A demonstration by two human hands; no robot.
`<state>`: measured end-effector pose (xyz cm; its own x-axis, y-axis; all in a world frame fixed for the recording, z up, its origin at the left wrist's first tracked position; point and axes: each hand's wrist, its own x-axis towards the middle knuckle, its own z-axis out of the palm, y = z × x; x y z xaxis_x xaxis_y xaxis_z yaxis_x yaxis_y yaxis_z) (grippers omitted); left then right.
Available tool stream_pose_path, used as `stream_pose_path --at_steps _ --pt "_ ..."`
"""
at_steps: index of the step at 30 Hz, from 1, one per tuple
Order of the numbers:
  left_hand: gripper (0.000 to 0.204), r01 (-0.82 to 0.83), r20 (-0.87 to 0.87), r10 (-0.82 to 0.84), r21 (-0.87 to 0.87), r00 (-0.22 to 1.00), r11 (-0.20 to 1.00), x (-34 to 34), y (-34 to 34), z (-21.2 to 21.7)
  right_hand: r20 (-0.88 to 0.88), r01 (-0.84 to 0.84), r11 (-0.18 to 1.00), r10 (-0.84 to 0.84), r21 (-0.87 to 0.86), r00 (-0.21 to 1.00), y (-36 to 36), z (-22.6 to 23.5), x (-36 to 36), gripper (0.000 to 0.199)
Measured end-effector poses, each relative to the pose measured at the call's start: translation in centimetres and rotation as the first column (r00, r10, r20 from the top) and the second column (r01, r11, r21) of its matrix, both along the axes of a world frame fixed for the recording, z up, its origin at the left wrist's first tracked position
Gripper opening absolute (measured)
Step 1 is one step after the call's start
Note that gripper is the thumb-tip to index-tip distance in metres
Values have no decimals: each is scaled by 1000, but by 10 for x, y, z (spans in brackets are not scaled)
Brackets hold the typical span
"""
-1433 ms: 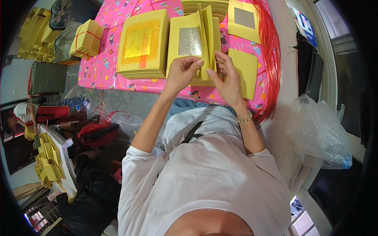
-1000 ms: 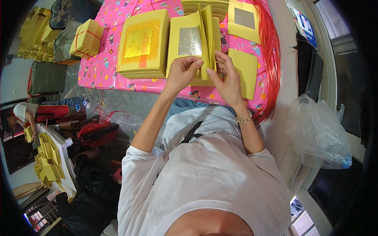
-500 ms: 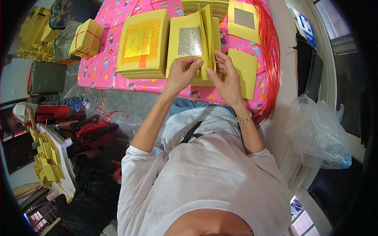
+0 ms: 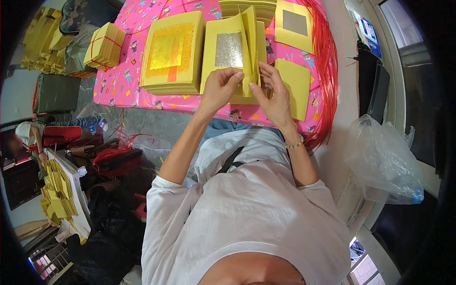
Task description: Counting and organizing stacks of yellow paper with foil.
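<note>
yellow sheets (image 4: 251, 47) stand between left grip (image 4: 221, 89), pinching their edge, and loosely spread right grip (image 4: 276, 95).

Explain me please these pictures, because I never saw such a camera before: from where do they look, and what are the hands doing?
There is no machine here: a person works with two bare hands. A wide fisheye camera worn on the head looks down, so straight edges look bent near the rim.

On the pink cloth lie a thick yellow stack with a gold square and, beside it, yellow paper with a silver square. Further right are two flat yellow pieces, one with a grey square, one plain, and red strands.

The left hand pinches a paper edge below the silver square. The right hand is at the raised yellow sheets; how firmly it grips, I cannot tell.
</note>
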<state>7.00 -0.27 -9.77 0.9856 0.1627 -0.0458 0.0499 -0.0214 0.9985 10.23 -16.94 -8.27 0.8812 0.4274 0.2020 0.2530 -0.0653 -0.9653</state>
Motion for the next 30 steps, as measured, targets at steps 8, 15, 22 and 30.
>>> stream_pose_path --at_steps 8,15,22,30 --pt "23 -14 -44 13 -29 999 999 1 -4 10 71 12 996 -6 -83 997 1 0 0 50" --pt "24 20 -58 -21 -15 998 1000 1 -4 15 149 22 981 7 -192 989 5 9 -6 47" --pt "22 20 -64 -27 -106 998 994 0 -2 9 161 24 983 6 -183 987 3 13 -7 48" --pt "24 7 -76 -11 -48 997 999 3 -3 9 20 -13 999 14 -44 1000 -1 2 0 51"
